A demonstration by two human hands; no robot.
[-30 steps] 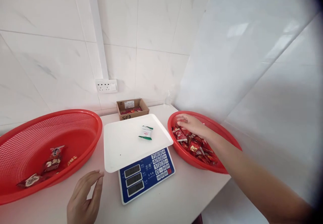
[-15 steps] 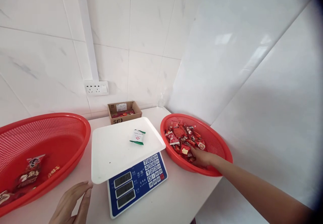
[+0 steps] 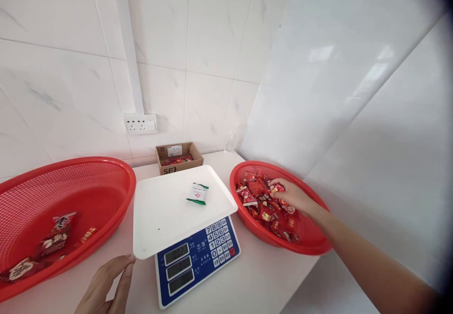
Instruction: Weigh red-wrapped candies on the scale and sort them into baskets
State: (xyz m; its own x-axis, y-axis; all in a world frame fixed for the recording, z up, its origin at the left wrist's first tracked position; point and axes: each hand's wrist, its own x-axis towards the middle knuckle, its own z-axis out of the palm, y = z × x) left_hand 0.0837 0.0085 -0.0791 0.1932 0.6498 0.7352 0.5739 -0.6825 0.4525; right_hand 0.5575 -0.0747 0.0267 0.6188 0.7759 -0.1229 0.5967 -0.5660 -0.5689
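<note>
My right hand (image 3: 292,196) is over the right red basket (image 3: 314,245), its fingers closed on a small red snack packet (image 3: 277,188). Beneath and around it lie several red wrapped packets (image 3: 267,216). Beside the near left corner of the scale's white pan (image 3: 166,215) is my left hand (image 3: 106,283), holding nothing, with thumb and fingers slightly parted. One white and green packet (image 3: 197,194) rests on the pan. The blue scale panel (image 3: 200,257), with keys and displays, faces me.
A left red basket (image 3: 129,182) holds a few dark red packets (image 3: 54,241). Behind the scale stands an open cardboard box (image 3: 184,165) with red packets inside. A clear plastic bottle (image 3: 230,142) is by the wall, under which the white table (image 3: 230,295) ends.
My right hand has risen from deep among the packets toward the back of the right basket, now with a red packet in its fingers. My left hand stays beside the pan. The view shifts slightly.
</note>
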